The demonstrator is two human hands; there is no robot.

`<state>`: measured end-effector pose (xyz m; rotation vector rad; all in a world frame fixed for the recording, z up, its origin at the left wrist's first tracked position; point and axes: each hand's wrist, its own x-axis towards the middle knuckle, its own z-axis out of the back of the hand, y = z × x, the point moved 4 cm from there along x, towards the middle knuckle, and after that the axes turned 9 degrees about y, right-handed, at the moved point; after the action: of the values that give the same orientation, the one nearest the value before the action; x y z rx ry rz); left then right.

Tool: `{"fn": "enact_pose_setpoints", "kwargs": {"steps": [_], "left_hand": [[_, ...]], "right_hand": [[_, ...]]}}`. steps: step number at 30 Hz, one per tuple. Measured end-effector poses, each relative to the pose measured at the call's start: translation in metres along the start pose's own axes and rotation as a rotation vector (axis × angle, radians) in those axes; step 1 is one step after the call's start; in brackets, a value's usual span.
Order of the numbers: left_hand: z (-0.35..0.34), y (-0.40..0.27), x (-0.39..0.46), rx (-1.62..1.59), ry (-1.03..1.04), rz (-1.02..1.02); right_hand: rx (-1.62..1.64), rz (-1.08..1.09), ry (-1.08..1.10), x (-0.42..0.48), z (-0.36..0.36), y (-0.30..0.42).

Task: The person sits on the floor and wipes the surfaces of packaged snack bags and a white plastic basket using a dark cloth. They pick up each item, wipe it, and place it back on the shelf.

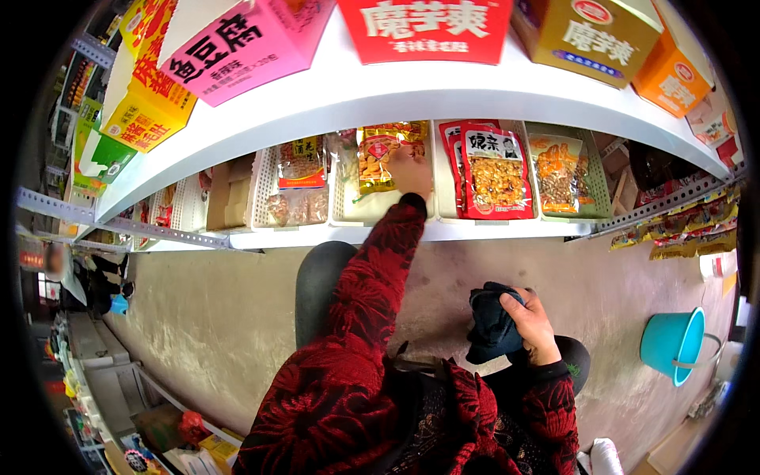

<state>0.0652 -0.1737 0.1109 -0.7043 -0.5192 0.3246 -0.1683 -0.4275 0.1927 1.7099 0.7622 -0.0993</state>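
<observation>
My left hand (411, 171) reaches into a white plastic basket (339, 208) on the lower shelf. It lies over the right side of a yellow snack bag (375, 157) picturing nuts. The fingers are blurred, so I cannot tell whether they grip the bag. Over my right knee, my right hand (537, 323) is closed around a bunched dark cloth (494, 323). To the left in the neighbouring basket are packs of peanuts (301, 160). Red snack bags (496, 172) stand in the basket on the right, and beyond them is an orange-and-clear bag (557, 172).
Above the baskets juts the white upper shelf (332, 89), bearing a pink carton (243, 47), a red carton (430, 29) and others. A turquoise bucket (671, 344) stands on the concrete floor (196, 320) at right. At far left a person (89, 276) is near another shelf.
</observation>
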Motion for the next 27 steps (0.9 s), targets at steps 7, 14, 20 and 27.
{"fn": "enact_pose_setpoints", "kwargs": {"steps": [7, 14, 20, 27], "left_hand": [[0.030, 0.095, 0.038, 0.313, 0.096, 0.397], [0.041, 0.073, 0.061, -0.021, 0.357, 0.326], [0.030, 0.100, 0.068, -0.494, 0.703, 0.126], [0.066, 0.082, 0.065, -0.365, 0.751, -0.172]], "right_hand": [[-0.010, -0.015, 0.073, 0.007, -0.009, 0.004], [-0.019, -0.054, 0.060, 0.013, -0.009, 0.001], [-0.043, -0.025, 0.084, 0.014, -0.024, 0.015], [0.060, -0.032, 0.061, 0.014, -0.033, 0.021]]}}
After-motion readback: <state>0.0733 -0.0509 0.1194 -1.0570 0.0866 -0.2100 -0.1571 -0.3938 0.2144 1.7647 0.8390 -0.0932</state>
